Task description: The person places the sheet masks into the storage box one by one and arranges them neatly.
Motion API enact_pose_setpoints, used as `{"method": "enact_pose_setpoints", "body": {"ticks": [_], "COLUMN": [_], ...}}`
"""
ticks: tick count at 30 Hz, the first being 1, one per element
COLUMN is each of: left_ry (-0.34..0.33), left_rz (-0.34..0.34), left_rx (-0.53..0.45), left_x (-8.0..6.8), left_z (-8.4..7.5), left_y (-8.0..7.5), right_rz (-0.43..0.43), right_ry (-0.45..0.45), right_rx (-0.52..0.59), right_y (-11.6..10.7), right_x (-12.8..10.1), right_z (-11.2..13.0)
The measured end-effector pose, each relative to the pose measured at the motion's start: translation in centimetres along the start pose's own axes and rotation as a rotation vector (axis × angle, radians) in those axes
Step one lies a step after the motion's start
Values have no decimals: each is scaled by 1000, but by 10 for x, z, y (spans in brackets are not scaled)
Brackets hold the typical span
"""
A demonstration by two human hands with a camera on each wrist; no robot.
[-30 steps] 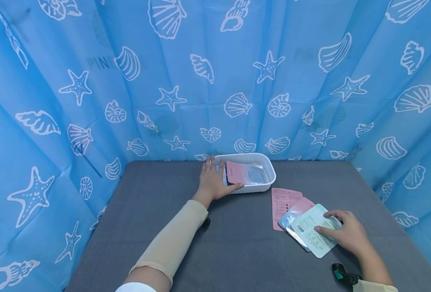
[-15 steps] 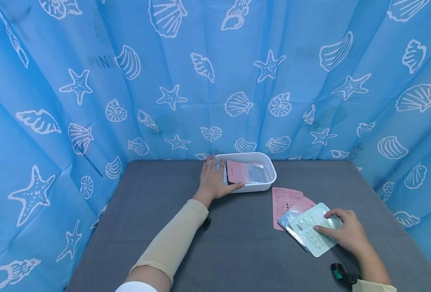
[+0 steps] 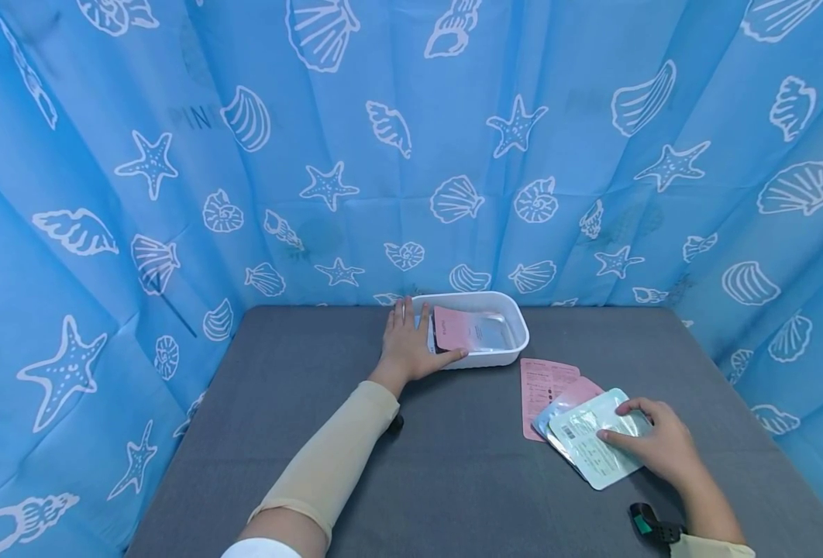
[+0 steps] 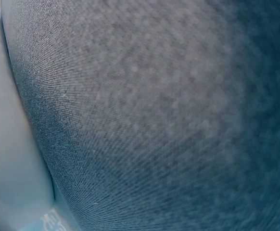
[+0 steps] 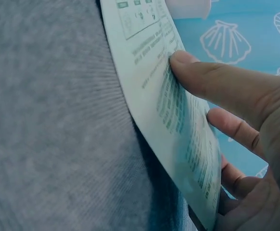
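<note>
My right hand point(image 3: 659, 446) holds a pale green sheet mask packet point(image 3: 593, 449) at its right side. In the right wrist view the thumb point(image 5: 193, 70) lies on the printed face point(image 5: 173, 110), with the other fingers at the far edge, partly hidden. Under the green packet lie a pink-and-silver packet point(image 3: 582, 389) and a pink printed packet point(image 3: 538, 387), fanned out on the table. My left hand point(image 3: 409, 349) rests on the left end of a white plastic box point(image 3: 516, 325), fingers spread and thumb along the front rim. A pink-and-clear packet point(image 3: 456, 329) leans inside the box.
A grey cloth-covered table point(image 3: 481, 473) carries everything. Behind it hangs a blue curtain point(image 3: 397, 217) with white shell prints, close to the box's back side. In the left wrist view, mostly grey cloth shows, with a pale smooth surface point(image 4: 10, 144) at the left.
The green packet has slid slightly left, covering more of the pink-and-silver packet, and my right hand has shifted a little with it. My left hand and the box stay in place.
</note>
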State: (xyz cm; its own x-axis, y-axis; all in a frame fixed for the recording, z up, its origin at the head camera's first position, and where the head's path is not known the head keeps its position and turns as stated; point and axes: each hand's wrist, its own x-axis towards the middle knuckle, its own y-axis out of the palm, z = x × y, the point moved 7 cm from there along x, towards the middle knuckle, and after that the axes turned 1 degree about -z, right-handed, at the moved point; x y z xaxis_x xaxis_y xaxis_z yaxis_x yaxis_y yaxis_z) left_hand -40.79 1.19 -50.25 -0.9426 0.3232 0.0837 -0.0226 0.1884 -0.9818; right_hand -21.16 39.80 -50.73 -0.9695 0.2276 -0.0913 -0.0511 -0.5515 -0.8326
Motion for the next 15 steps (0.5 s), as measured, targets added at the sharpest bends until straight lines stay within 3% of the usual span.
{"method": "enact_pose_setpoints", "body": {"ticks": [9, 15], "left_ry": [4, 13], "left_rz": [-10, -25], "left_rx": [-4, -12], "left_x": [-1, -3], "left_z": [-1, -1], "left_y": [-2, -3], "right_rz": [6, 54], "right_ry": [-53, -65], "right_rx": [74, 138], "right_y": [3, 4], "right_x": [1, 1], "right_z": [6, 12]}}
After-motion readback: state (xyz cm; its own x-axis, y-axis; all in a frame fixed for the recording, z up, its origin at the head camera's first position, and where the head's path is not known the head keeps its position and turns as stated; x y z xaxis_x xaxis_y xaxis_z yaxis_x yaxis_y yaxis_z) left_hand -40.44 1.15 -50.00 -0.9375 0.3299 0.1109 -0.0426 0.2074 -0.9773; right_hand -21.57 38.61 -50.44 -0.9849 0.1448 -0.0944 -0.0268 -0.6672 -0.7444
